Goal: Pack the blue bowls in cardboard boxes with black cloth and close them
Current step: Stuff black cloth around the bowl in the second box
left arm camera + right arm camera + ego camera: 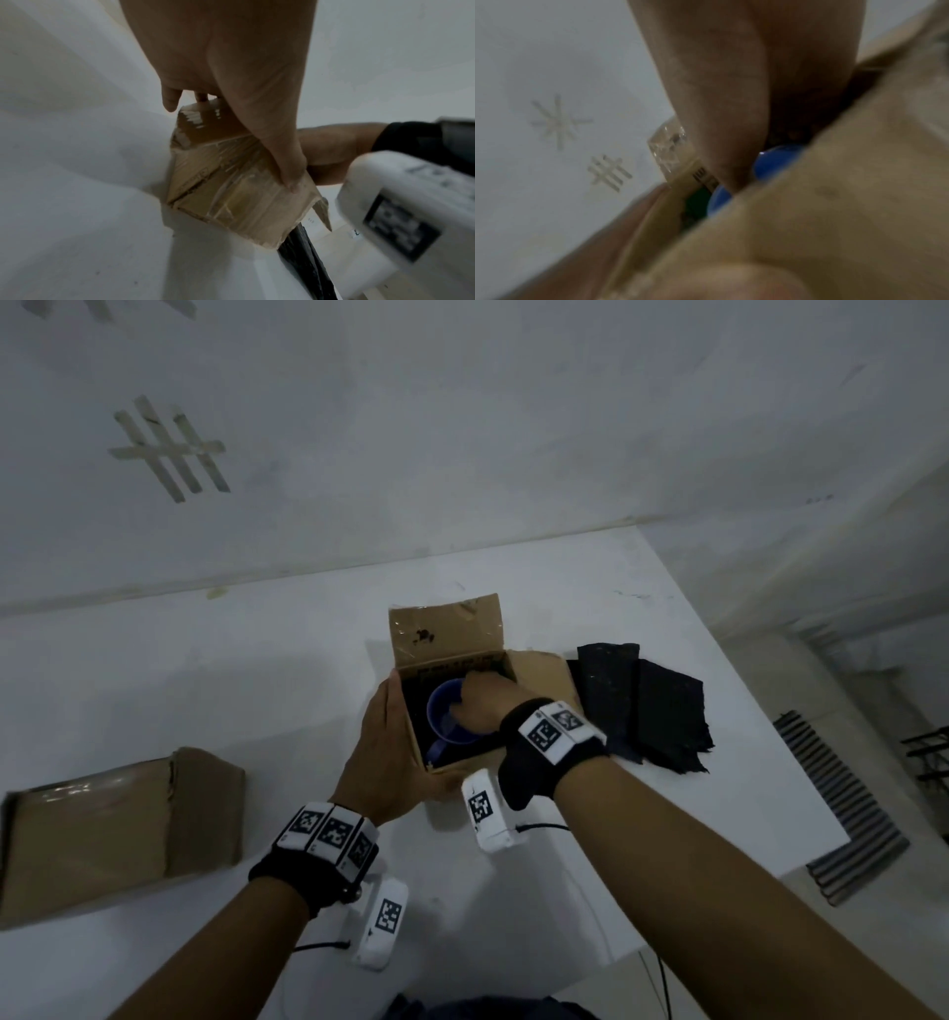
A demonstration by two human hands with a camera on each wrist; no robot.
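An open cardboard box (pixel 539 680) stands mid-table, lined with black cloth, its far flap upright. A blue bowl (pixel 444 719) sits inside it. My right hand (pixel 480 695) reaches down into the box, fingers curled on the bowl's right rim. In the right wrist view the thumb (pixel 731 121) runs down to the blue bowl (pixel 772 162) behind the box wall (pixel 834 203); the fingers are hidden. My left hand (pixel 390 747) clasps the box's near-left corner. In the left wrist view the left hand (pixel 231 142) has its thumb on the box (pixel 231 203) front and its fingers round the side.
A pile of black cloths (pixel 647 706) lies just right of the box, near the white table's (pixel 205 685) right edge. A second, closed cardboard box (pixel 118 819) lies at the front left. A white wall with tape marks (pixel 169 449) rises behind the table.
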